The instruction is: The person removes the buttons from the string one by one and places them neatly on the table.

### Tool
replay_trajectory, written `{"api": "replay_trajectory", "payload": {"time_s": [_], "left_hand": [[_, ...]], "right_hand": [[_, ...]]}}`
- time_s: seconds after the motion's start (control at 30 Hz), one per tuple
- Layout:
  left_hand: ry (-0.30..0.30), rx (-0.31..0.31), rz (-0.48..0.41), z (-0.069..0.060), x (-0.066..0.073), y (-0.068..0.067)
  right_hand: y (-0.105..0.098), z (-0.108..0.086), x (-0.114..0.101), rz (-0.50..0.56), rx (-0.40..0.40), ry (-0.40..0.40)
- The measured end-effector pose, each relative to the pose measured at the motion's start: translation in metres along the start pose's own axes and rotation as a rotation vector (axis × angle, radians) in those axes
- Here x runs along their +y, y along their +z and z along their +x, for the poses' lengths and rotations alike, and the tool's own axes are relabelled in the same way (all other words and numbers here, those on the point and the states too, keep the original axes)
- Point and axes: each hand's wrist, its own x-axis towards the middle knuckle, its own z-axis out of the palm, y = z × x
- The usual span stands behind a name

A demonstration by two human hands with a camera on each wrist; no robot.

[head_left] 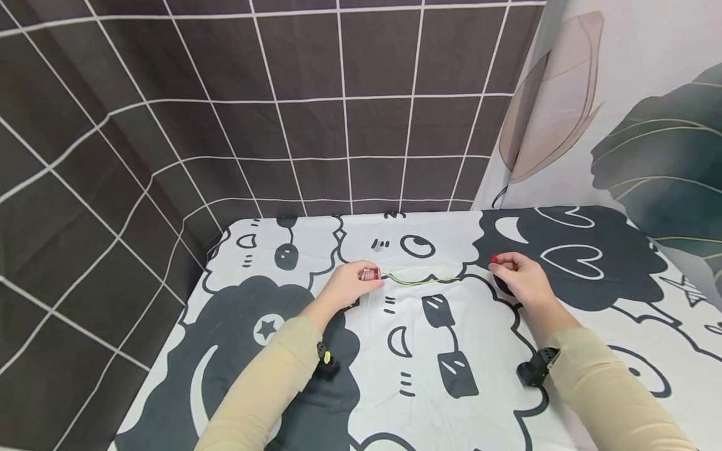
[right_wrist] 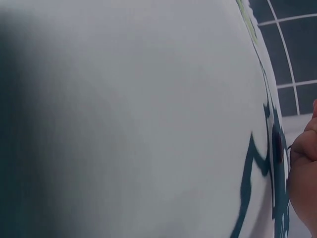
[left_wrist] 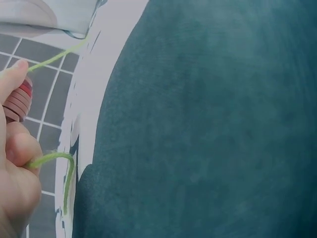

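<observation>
Green cord (head_left: pixel 417 283): one, thin, slack; leaves the left hand and runs rightward, low over the middle of the surface, fading from sight short of the right hand. A second length hangs from the lower fingers in the left wrist view.

Bead stack (head_left: pixel 369 274): flat discs, pinkish, with a red one at the end; held in the left hand.

Red bead (head_left: pixel 494 258): one, small, at the right fingertips, well apart from the stack.

Left hand (head_left: pixel 350 285): closed, thumb and fingers gripping the bead stack.

Right hand (head_left: pixel 524 279): closed, thumb and forefinger pinching the red bead; partly cut off in the right wrist view.

Sleeves (head_left: pixel 615 382): two, beige, with a black device at each wrist.

Printed cloth (head_left: pixel 389 413): black and white, cartoon figures; covers the surface.

Grid-patterned cloth (head_left: pixel 304 56): dark, white lines; hangs along the far and left sides.

Leaf-print backdrop (head_left: pixel 665 150): pale, with pink and grey-green leaves; far right.
</observation>
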Motion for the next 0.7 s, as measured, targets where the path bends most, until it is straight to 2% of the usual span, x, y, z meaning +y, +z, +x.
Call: {"api": "replay_trajectory", "payload": {"time_s": [0.3,0.6,0.7], "left_hand": [[0.019,0.002,-0.01,0.002,-0.001,-0.002],[0.016,-0.009,-0.005,0.003,-0.003,0.0],[0.01,-0.009,-0.008,0.002,-0.004,0.001]], "right_hand": [[-0.01,0.0,0.006,-0.037,0.009,-0.006],[-0.019,-0.003,0.015,-0.053,0.013,-0.002],[-0.022,-0.004,0.019,-0.088,0.015,-0.002]]}}
